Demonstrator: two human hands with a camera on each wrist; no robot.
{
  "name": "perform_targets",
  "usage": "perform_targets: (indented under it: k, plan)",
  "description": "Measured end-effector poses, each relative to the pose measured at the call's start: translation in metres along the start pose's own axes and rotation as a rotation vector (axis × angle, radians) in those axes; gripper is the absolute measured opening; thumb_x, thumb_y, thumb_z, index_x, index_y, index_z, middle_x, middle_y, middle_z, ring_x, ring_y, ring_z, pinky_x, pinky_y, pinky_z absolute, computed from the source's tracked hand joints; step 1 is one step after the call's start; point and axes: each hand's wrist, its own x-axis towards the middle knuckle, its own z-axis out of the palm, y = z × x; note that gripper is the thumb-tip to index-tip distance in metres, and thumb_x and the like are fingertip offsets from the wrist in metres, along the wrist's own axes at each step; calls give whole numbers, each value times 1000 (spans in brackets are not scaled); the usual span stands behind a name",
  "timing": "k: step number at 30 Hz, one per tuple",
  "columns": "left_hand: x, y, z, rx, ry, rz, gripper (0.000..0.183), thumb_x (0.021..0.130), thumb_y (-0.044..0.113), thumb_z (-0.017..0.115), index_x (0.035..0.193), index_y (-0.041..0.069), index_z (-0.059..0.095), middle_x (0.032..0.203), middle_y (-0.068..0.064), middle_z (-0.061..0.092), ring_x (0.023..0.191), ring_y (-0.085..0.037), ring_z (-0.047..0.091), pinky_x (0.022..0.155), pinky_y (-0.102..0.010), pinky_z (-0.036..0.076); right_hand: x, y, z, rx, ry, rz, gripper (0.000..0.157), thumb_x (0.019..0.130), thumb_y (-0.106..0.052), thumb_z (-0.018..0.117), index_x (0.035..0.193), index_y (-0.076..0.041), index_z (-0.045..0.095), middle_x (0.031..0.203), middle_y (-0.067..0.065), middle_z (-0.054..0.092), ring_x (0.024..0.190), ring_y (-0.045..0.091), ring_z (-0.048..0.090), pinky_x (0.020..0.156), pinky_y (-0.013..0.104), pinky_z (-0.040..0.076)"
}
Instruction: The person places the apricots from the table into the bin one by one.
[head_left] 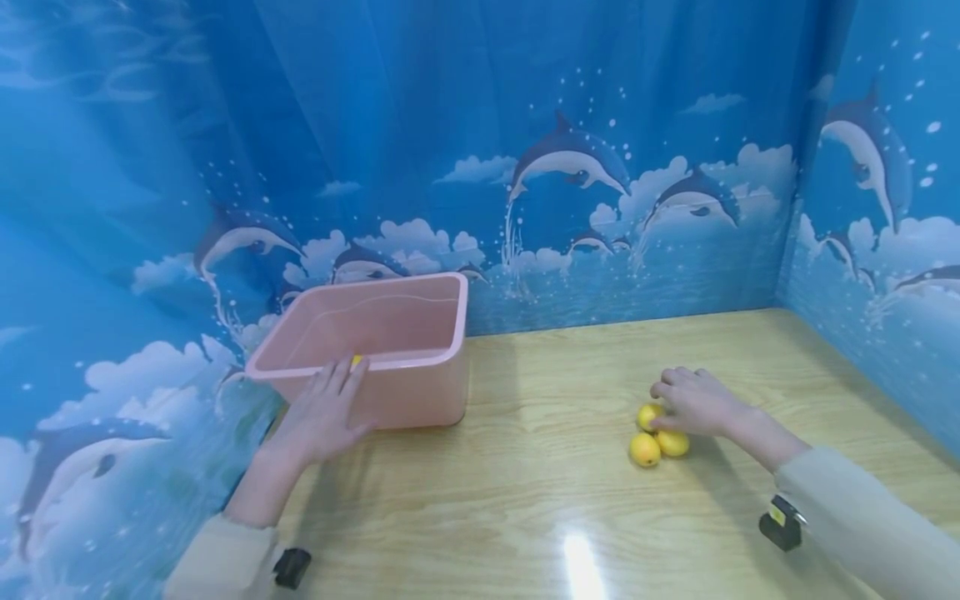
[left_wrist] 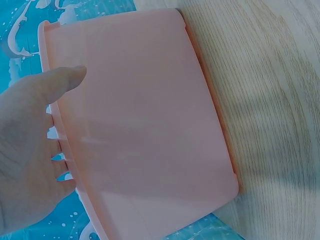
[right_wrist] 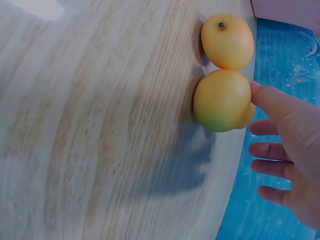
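A pink plastic bin [head_left: 408, 392] stands at the table's left edge. My left hand [head_left: 330, 404] lies flat against its front wall with straight fingers reaching up to the rim. In the left wrist view the thumb of the left hand [left_wrist: 35, 140] rests on the bin's outer wall [left_wrist: 145, 130]. A bit of yellow [head_left: 356, 360] shows just inside the rim. Three yellow fruits [head_left: 645, 448] lie bunched on the table at the right. My right hand [head_left: 690, 402] hovers over them, fingers relaxed. The thumb of the right hand [right_wrist: 287, 145] touches one fruit [right_wrist: 222, 100].
The wooden table [head_left: 555, 500] is walled by blue dolphin-print curtains [head_left: 570, 167] at the back and both sides. The bin sits close to the left curtain. A light glare [head_left: 581, 567] shows near the front edge.
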Motion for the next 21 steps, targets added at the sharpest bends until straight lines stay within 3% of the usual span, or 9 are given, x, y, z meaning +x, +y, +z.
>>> perform_targets:
  k: [7, 21]
  plan:
    - [0, 0, 0, -2, -4, -5, 86, 89, 42, 58, 149, 5, 9, 153, -22, 3, 138, -41, 3, 110, -55, 10, 4, 2, 1, 4, -61, 23, 37, 77, -44, 70, 91, -11, 66, 83, 0, 51, 77, 21, 51, 61, 39, 43]
    - [-1, 0, -1, 0, -11, -10, 87, 89, 43, 57, 149, 5, 7, 153, -21, 2, 138, -40, 2, 110, -53, 9, 14, -4, 9, 11, -105, 40, 40, 78, -46, 68, 93, -10, 63, 80, 0, 47, 73, 18, 45, 60, 38, 39]
